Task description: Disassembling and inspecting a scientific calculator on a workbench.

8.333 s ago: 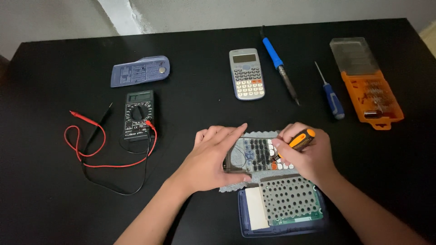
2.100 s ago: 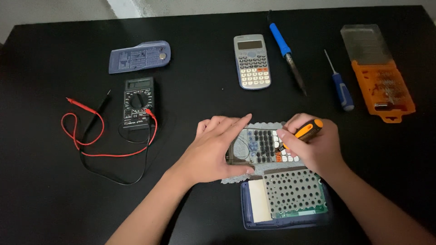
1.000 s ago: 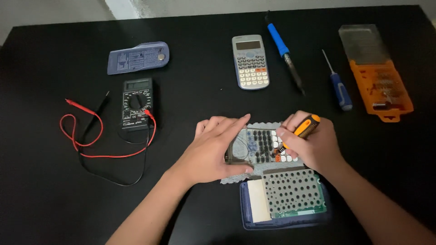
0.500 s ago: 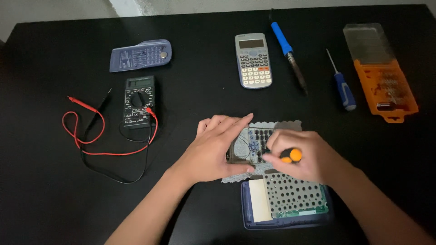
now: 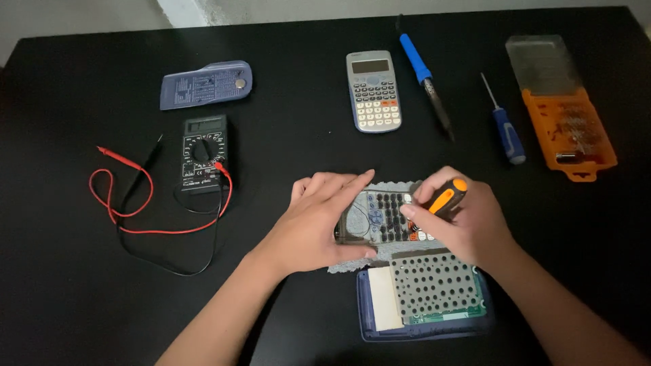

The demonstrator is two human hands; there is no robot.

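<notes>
Soft, even light falls from above onto the matte black tabletop [image 5: 81,298], which swallows most shadows; only faint ones sit under the hands. The clear lid of the orange bit case [image 5: 568,118] shows a dull sheen. The frame is sharp at the centre, slightly softer toward the corners, with a pale wall strip along the top.

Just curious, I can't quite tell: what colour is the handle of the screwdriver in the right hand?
Orange and black, on the screwdriver in the right hand, head view.
</notes>
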